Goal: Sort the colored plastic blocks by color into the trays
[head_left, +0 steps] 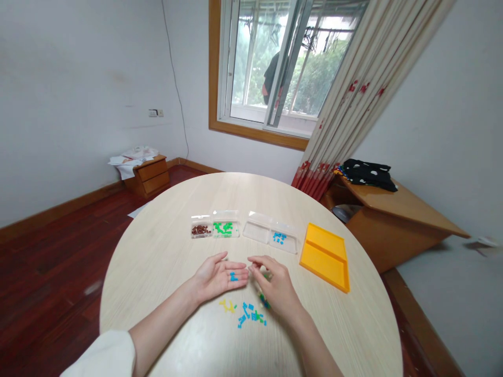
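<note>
The left hand [209, 278] lies palm up, grip spread, small blue pieces [233, 277] on its fingers. The right hand [278, 285] curls just beside; whether its grip pinches anything, I cannot tell. Clear boxes [256, 231] sit well inside the round surface's [157, 272] far edge, the yellow tray [327, 263] near its right.

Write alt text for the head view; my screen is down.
Over a round table, an upturned left hand holds small blue pieces, the right hand beside it. Loose pieces lie nearer the wearer; beyond stand clear boxes, with a yellow tray at right.
</note>
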